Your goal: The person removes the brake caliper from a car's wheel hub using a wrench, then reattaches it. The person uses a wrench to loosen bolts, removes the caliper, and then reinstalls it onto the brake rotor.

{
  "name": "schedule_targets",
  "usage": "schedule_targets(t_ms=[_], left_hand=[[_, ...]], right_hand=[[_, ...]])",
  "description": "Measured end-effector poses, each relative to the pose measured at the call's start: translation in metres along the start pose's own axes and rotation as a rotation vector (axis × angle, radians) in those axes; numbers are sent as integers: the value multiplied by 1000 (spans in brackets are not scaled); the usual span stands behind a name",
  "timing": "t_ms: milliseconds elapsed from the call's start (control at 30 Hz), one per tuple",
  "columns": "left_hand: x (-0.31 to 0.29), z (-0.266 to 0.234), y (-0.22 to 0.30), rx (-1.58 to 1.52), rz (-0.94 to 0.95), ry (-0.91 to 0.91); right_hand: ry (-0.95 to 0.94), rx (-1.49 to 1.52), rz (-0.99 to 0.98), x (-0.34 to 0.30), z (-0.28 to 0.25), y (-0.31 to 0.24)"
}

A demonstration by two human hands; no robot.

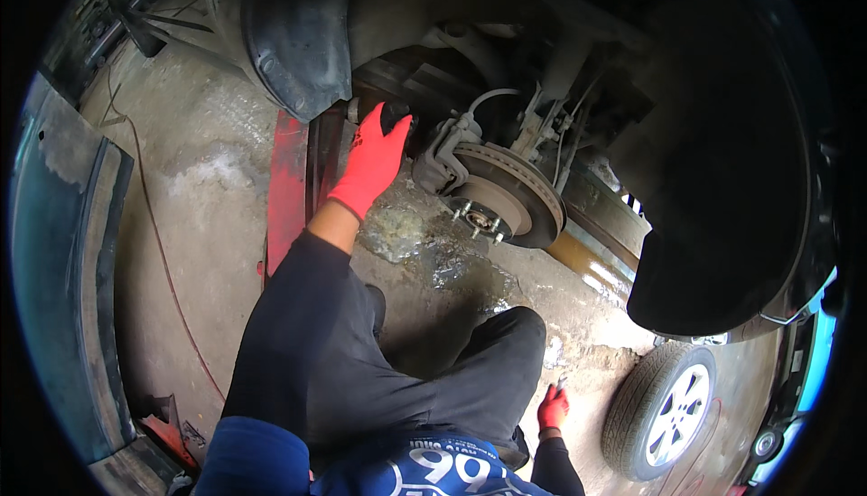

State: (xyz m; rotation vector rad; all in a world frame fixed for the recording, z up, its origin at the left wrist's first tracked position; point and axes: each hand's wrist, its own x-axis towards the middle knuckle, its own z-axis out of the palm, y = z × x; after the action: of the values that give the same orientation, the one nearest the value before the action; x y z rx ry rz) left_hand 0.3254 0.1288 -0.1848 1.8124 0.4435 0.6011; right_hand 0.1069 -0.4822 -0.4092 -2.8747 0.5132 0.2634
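Raised car body [722, 180] overhead, removed wheel [668, 410] lying right of brake disc [506, 193]. Left hand [372, 163] reaching left of brake disc, fingers spread onto a dark part; grip unclear. Right hand [553, 408] low beside the wheel, clenched on 1 small tool. Best kept steady, braced, clear of the studs.

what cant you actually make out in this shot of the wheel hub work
Head view only:
- Left hand: the fingertips go behind a dark part beside the brake caliper; whether they grip anything is hidden.
- Right hand: small, low in the frame; a thin metal item shows at the fingers, its kind too small to tell.
- Behind the brake disc: deep shadow in the wheel arch.
- Removed wheel: far side cut by the dark rim.
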Motion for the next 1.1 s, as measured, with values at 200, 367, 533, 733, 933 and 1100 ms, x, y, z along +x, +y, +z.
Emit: schedule_targets(t_ms=[200,367,533,733,933,1100], left_hand=[[-49,2,92,-92,62,-552],[-91,22,96,6,279,-767],[-84,-25,115,-20,18,-634],[-65,-48,73,274,69,-568],[-36,-42,20,426,-118,-592],[5,-64,-87,460,231,-596]], right_hand=[[307,251,-812,59,-159,-232],[78,229,-1264,22,-229,-385],[-58,367,-1487,28,-227,-412],[-812,814,-865,13,-169,-427],[-601,802,-856,12,-106,-443],[-973,1050,-674,49,33,-452]])
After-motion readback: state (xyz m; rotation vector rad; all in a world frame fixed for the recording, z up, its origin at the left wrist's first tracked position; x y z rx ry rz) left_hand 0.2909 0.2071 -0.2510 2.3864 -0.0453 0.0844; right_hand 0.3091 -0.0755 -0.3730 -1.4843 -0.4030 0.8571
